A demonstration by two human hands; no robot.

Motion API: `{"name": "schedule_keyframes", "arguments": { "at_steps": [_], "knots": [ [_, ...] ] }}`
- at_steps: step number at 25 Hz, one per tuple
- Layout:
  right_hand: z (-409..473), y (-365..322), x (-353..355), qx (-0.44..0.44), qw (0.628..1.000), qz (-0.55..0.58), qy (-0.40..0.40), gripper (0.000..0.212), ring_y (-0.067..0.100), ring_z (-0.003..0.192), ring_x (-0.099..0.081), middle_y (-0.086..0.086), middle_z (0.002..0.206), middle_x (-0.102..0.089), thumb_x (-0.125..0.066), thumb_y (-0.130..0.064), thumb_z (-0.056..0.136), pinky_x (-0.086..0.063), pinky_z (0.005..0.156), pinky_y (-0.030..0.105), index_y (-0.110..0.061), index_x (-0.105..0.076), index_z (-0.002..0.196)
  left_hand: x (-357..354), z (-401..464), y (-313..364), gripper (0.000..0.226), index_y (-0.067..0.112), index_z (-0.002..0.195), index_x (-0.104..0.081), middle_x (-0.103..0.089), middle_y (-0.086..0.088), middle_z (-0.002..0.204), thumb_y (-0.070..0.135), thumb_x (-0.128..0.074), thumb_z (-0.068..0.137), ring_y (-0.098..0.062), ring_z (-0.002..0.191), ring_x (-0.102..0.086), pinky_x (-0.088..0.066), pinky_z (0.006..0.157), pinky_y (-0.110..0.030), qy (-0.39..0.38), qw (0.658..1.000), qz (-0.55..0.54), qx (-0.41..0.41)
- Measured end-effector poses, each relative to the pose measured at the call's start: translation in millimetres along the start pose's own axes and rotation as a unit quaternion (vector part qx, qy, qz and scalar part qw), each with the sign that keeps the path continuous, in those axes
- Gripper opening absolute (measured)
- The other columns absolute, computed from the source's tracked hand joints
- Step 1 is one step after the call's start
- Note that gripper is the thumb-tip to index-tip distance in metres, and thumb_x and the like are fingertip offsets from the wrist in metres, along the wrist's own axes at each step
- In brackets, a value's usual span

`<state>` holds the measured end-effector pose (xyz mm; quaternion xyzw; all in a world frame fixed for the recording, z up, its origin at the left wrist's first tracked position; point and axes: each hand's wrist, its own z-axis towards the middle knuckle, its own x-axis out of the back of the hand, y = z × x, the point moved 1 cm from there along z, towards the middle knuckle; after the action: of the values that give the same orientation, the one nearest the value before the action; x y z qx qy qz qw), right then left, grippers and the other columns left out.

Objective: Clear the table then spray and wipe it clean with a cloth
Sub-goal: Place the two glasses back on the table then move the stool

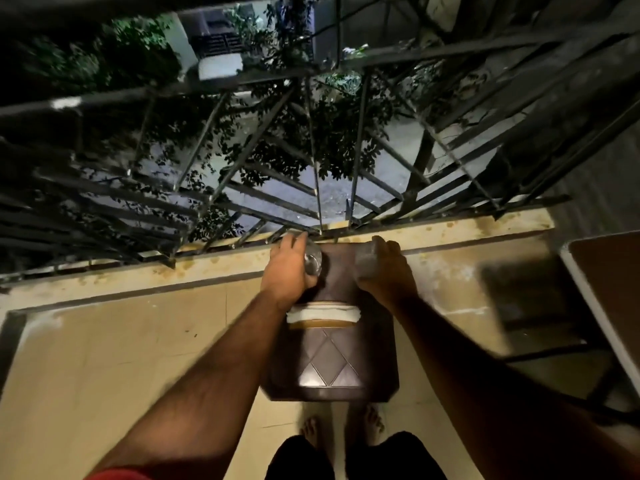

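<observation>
**Both hands loaded over the brown chair**

Nearest, bare feet (pixel 343 427) stood on smooth beige floor tiles (pixel 104 358). Beyond them sat a dark brown chair (pixel 329 368) with a diamond-embossed, glossy back; a folded white cloth (pixel 323 314) lay across it. Over its seat, the left hand (pixel 287 271) had its fingers curled around a clear round drinking glass (pixel 313 261), and the right hand (pixel 388 271) gripped a blurred grey cylindrical object (pixel 367 261). At right, the pale-edged brown table (pixel 602 306) showed its corner. Farthest, a stained concrete ledge (pixel 433 233) carried black metal railing bars (pixel 242 157).
</observation>
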<state>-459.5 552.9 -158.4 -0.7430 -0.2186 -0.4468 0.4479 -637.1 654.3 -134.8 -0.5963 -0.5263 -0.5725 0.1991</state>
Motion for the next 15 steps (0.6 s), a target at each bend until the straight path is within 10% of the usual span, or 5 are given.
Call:
{"name": "schedule_keyframes", "arguments": {
  "at_steps": [15],
  "knots": [
    [-250, 70, 268, -0.197, 0.972, 0.039, 0.125, 0.089, 0.036, 0.116, -0.054, 0.011, 0.132, -0.045, -0.076, -0.037, 0.070, -0.049, 0.095, 0.041, -0.019, -0.034, 0.146, 108, -153, 277, 0.093, 0.020, 0.147, -0.028, -0.033, -0.005, 0.143, 0.040, -0.075, 0.069, -0.032, 0.125, -0.042, -0.041, 0.101, -0.040, -0.075, 0.945, 0.088, -0.307]
  ]
}}
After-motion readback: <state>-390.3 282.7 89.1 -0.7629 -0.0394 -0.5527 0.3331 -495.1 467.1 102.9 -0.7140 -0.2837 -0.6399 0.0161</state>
